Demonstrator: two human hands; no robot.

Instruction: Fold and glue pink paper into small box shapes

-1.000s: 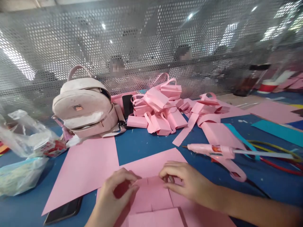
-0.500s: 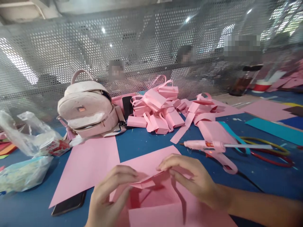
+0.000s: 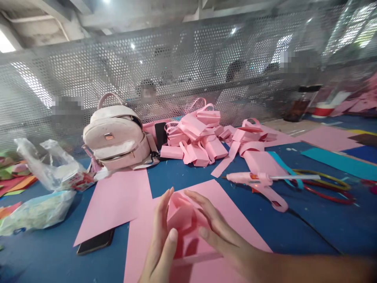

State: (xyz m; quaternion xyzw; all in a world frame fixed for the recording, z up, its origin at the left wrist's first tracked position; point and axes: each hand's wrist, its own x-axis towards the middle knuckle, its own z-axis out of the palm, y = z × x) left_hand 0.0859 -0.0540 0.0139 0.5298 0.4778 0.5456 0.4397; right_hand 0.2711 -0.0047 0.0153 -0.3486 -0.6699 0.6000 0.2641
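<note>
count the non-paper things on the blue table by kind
backpack: 1
phones: 2
glue gun: 1
plastic bags: 2
total: 6

A blue counter (image 3: 182,179) fills the near scene. At its far edge stands a perforated grey metal screen (image 3: 188,70), with bright daylight glaring through at far left and right. Above it, pale ceiling beams (image 3: 44,15).
</note>
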